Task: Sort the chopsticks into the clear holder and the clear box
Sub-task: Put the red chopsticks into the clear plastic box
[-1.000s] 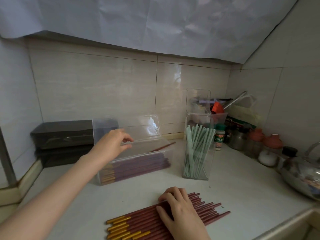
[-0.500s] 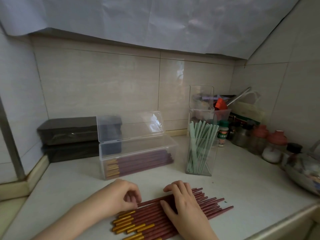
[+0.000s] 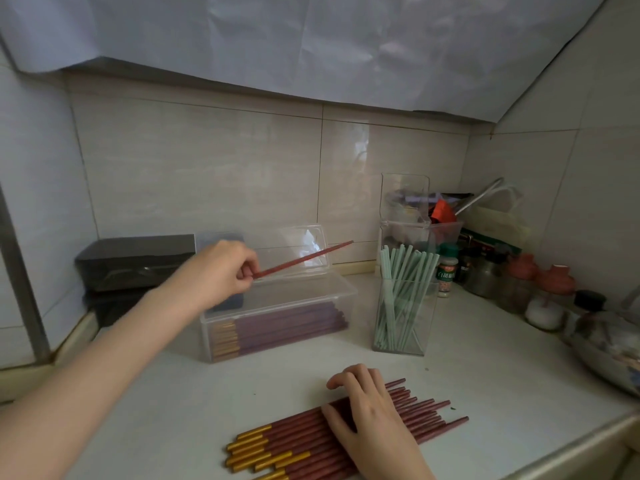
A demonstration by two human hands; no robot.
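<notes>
Left hand [image 3: 221, 273] pinches, seemingly endwise, 1 chopstick [image 3: 306, 259].

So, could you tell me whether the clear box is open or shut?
Open: its lid stands up behind the box, and the left hand holds a red chopstick above the open top.

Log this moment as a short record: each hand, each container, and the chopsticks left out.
Left: left hand pinches a single red chopstick above the clear box.
Right: right hand rests on the loose pile of red, gold-ended chopsticks.
Box: lid open; stored chopsticks lie flat inside.
Holder: clear holder stands upright with green chopsticks in it.
Surface: white counter.
</notes>
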